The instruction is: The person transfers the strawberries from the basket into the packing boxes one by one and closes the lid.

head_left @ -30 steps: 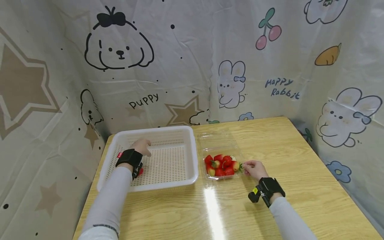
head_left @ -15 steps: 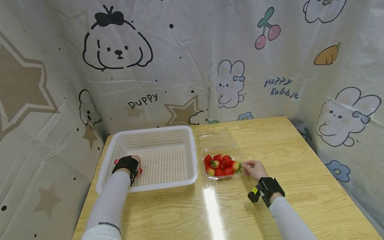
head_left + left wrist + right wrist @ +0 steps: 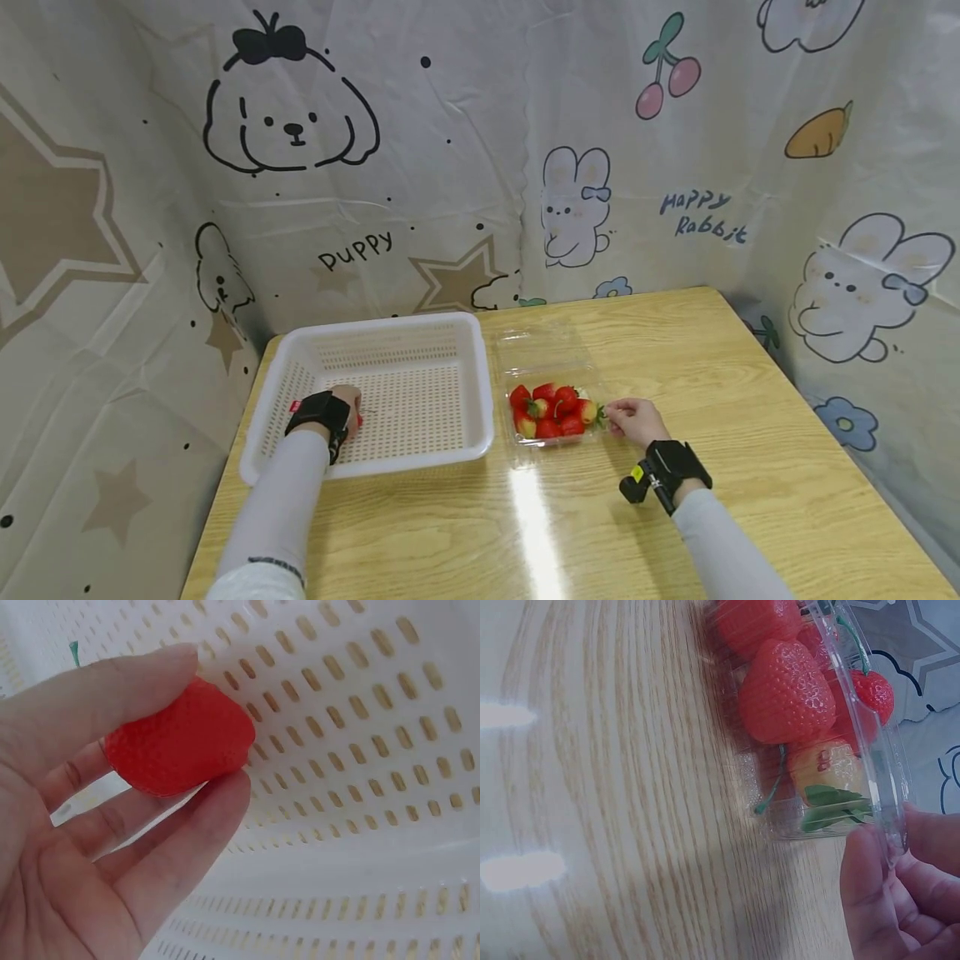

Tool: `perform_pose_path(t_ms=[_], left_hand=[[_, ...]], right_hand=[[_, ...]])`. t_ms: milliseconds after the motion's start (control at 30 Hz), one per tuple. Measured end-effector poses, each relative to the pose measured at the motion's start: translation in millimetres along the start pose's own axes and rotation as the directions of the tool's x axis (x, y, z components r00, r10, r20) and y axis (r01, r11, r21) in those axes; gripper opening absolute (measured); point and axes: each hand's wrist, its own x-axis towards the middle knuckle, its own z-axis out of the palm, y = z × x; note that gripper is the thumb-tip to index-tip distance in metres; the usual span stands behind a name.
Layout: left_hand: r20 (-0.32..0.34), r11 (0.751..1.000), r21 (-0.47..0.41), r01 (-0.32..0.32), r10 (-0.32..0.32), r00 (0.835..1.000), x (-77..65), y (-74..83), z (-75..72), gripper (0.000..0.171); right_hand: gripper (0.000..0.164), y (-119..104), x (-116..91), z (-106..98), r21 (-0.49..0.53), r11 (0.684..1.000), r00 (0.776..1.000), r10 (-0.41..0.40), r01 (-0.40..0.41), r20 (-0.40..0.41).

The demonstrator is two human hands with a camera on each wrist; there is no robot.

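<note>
My left hand is down inside the white perforated basket. In the left wrist view its thumb and fingers grip a red strawberry just over the slotted floor; a short green stem pokes out behind the thumb. My right hand pinches the rim of a clear plastic box between thumb and fingers. Several strawberries fill that box, some red and some partly yellow, with small cherries on green stems among them. The box's transparent lid lies folded back behind it.
The wooden table carries both containers, the basket to the left and the box close to its right side. A patterned curtain hangs behind and along the sides. Bright glare streaks the table front.
My left hand has reached down into the basket from above its middle, closed round the strawberry and shifted slightly right with it. The right hand stays at the box's rim.
</note>
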Motion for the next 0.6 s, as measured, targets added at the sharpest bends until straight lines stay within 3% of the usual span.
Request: perform_pose_path(t_ms=[100,200,400,467,600], left_hand=[[0.004,1.000,-0.024,0.006,-0.006,1.000,3.9,4.5,-3.5,0.027],[-0.026,0.996,-0.087,-0.027,0.025,0.999,3.9,15.5,-11.9,0.026],[-0.140,0.984,-0.129,-0.126,0.108,0.984,0.6,55.2,-36.0,0.027],[-0.187,0.978,-0.135,-0.162,0.136,0.973,-0.2,72.2,-44.0,0.026],[-0.306,0.956,-0.125,-0.265,0.216,0.927,-1.3,108.4,-57.5,0.028]], right_hand=[[0.025,0,0,0,0.005,1.000,1.000,-0.002,0.002,-0.002],[0.025,0,0,0,0.002,1.000,1.000,0.001,-0.001,-0.007],[0.026,1,1,0,0.000,1.000,1.000,0.009,-0.009,-0.011],[0.026,1,1,0,0.003,1.000,1.000,0.007,-0.007,-0.010],[0.025,1,1,1,0.009,1.000,1.000,-0.003,0.003,-0.008]])
